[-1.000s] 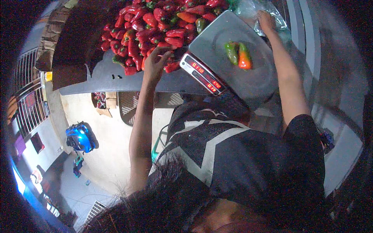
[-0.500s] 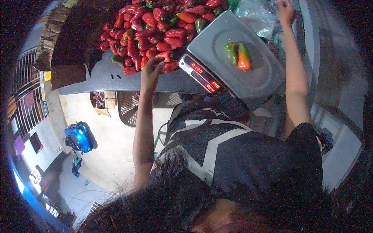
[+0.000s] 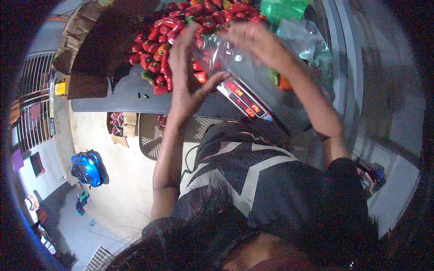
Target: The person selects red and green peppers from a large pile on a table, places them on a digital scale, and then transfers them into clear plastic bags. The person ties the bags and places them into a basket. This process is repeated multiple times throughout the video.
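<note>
My right hand point(image 3: 255, 43), blurred, grips a clear plastic bag point(image 3: 214, 52) over the scale and the near side of a pile of red, orange and green peppers point(image 3: 153, 47). My left hand point(image 3: 185, 79) is beside the bag's left side, fingers raised and thumb spread out toward the scale's display point(image 3: 242, 99), which glows red; whether it touches the bag is unclear. Behind my right hand and forearm, a green pepper point(image 3: 273, 77) and an orange one point(image 3: 285, 83) lie on the scale's steel pan, partly hidden.
A green plastic bag point(image 3: 282, 9) and more clear bags point(image 3: 309, 40) are at the back right. Brown cardboard point(image 3: 86, 83) lies at the table's left. Below are a perforated plastic chair point(image 3: 149, 140), a box point(image 3: 129, 126) and a blue bundle point(image 3: 88, 167) on the floor.
My right hand has come from the bags at upper right to above the scale with a clear bag. My left hand has risen, its thumb opening out. The view has shifted slightly.
</note>
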Demonstrator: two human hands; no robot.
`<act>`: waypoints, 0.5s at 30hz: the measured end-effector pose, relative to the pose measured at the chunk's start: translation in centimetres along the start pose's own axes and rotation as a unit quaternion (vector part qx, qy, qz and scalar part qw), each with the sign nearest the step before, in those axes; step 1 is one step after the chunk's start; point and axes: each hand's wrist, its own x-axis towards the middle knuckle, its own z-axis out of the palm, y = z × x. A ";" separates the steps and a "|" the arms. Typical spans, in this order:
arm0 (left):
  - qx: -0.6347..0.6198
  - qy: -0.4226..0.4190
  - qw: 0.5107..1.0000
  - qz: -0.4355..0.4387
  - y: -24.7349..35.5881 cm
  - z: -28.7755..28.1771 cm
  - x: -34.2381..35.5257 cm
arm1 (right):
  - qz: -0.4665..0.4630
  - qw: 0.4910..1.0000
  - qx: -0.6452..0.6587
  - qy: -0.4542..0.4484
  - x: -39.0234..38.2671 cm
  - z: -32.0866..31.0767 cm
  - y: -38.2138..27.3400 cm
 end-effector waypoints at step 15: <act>-0.310 0.106 0.850 -0.413 -5.9 -10.5 -12.5 | 0.175 0.976 0.129 -0.002 -2.1 13.9 1.7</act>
